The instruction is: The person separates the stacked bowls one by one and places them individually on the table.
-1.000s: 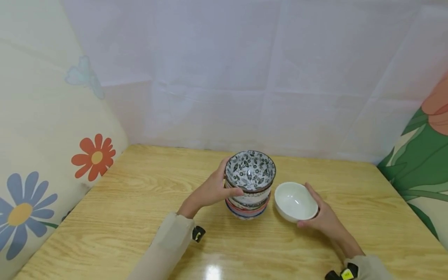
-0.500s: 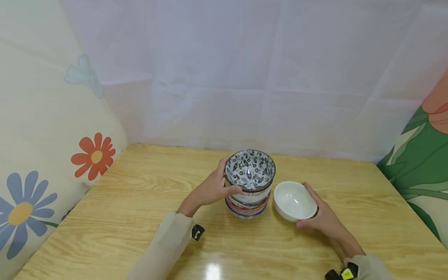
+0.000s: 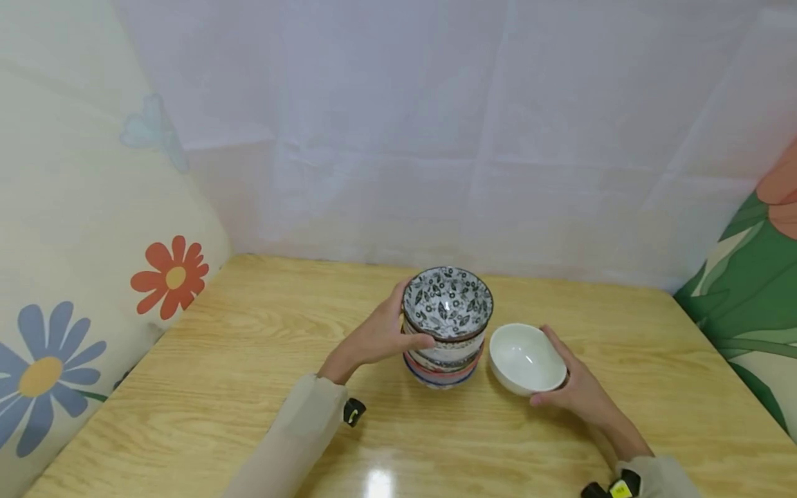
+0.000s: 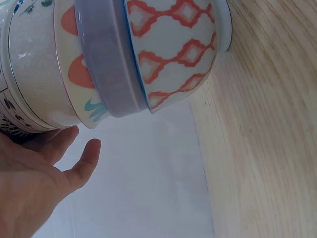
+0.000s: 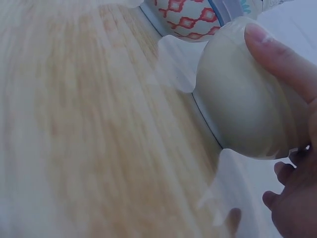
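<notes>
My left hand [image 3: 381, 333] grips the left side of a stack of several nested bowls, its thumb at the front below the top rim. The uppermost bowl [image 3: 447, 303] has a dark leaf-and-flower pattern inside and a brown rim. At the bottom, in the left wrist view, a white bowl with red diamond shapes [image 4: 176, 57] sits by the wood surface, a plain greyish-purple band [image 4: 106, 59] just above it. Right of the stack, my right hand [image 3: 579, 389] holds a plain white bowl [image 3: 525, 360] by its right side, thumb in front, mouth facing up. The right wrist view shows its smooth outer wall.
The wood-grain table [image 3: 249, 429] runs back to a pale cloth [image 3: 386, 138]. A flower-printed panel [image 3: 62, 207] flanks the left side, and another print with green leaves [image 3: 747, 290] the right. Black wrist bands [image 3: 354, 412] sit at the sleeves.
</notes>
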Available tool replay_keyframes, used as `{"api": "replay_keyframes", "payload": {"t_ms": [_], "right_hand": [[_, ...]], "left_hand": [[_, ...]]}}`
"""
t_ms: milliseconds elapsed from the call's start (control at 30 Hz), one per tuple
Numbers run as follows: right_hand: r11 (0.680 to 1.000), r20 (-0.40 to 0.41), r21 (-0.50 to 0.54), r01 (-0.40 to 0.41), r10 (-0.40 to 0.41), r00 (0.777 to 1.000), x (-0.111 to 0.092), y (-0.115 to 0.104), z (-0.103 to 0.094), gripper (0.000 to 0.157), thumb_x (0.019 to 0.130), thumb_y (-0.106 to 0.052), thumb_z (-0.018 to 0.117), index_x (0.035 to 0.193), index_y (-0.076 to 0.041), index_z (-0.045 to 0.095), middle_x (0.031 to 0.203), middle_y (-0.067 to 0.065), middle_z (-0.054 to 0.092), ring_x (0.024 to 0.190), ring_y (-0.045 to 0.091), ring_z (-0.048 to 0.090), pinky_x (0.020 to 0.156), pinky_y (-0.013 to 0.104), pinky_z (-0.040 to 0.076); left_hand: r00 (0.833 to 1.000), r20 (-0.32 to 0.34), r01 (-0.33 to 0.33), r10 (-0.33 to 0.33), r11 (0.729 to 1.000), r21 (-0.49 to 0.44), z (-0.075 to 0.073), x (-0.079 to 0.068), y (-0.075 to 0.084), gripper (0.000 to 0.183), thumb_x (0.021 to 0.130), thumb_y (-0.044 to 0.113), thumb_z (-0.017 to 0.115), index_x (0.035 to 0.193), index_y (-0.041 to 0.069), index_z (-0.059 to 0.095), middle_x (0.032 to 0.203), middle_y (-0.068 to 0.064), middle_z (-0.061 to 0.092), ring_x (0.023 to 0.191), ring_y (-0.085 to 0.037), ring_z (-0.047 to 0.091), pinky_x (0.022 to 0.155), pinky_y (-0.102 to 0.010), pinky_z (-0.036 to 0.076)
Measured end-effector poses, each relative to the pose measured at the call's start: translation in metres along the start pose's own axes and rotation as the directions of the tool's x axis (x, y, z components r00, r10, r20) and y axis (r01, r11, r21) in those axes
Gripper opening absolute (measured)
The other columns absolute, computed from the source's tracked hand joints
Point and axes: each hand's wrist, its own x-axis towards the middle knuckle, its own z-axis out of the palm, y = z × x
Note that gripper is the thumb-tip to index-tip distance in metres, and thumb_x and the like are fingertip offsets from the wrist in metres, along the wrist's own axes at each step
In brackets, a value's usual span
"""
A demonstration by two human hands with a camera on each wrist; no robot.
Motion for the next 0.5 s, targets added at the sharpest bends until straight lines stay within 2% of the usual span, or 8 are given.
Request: {"api": "replay_keyframes", "payload": {"t_ms": [133, 367, 433, 500], "right_hand": [[1.0, 0.002, 0.005, -0.018, 0.018, 1.0, 0.0, -0.0012, 0.0002, 0.12, 0.06, -0.003, 0.087, 0.153, -0.006, 0.011, 0.155, 0.026, 0.018, 0.117, -0.019, 0.029, 0.093, -0.002, 0.021], [0.999, 0.01, 0.022, -0.025, 0.025, 1.0, 0.0003, -0.0019, -0.0004, 0.12, 0.061, -0.002, 0.087, 0.154, -0.007, 0.01, 0.155, 0.026, 0.017, 0.12, -0.015, 0.031, 0.093, -0.001, 0.022], [1.0, 0.015, 0.013, -0.021, 0.021, 1.0, -0.0004, -0.002, -0.0013, 0.12, 0.062, -0.003, 0.087, 0.154, -0.007, 0.01, 0.155, 0.026, 0.018, 0.128, -0.001, 0.034, 0.093, -0.001, 0.022], [1.0, 0.026, 0.01, -0.019, 0.019, 0.999, -0.001, -0.0019, -0.0027, 0.12, 0.062, -0.004, 0.087, 0.153, -0.006, 0.009, 0.155, 0.026, 0.017, 0.135, 0.019, 0.033, 0.093, -0.001, 0.023]], "left_hand": [[1.0, -0.005, -0.004, 0.004, 1.0, -0.002, -0.0013, -0.0013, 0.0015, 0.121, 0.064, 0.079, 0.063, 0.152, 0.013, 0.012, 0.15, -0.014, 0.034, 0.136, -0.03, 0.037, 0.111, -0.051, 0.031], [1.0, -0.003, -0.01, 0.01, 1.0, 0.004, -0.0021, -0.0009, 0.0048, 0.123, 0.062, 0.082, 0.06, 0.152, 0.013, 0.012, 0.15, -0.014, 0.034, 0.136, -0.029, 0.037, 0.111, -0.051, 0.031], [1.0, -0.001, -0.013, 0.013, 1.0, -0.003, -0.0015, -0.0007, 0.0051, 0.123, 0.062, 0.083, 0.059, 0.152, 0.013, 0.012, 0.149, -0.014, 0.034, 0.136, -0.029, 0.037, 0.111, -0.051, 0.031], [1.0, -0.001, -0.01, 0.01, 1.0, -0.011, -0.0008, -0.0008, 0.0051, 0.124, 0.061, 0.083, 0.059, 0.152, 0.013, 0.012, 0.15, -0.014, 0.034, 0.136, -0.029, 0.037, 0.111, -0.051, 0.031]]}}
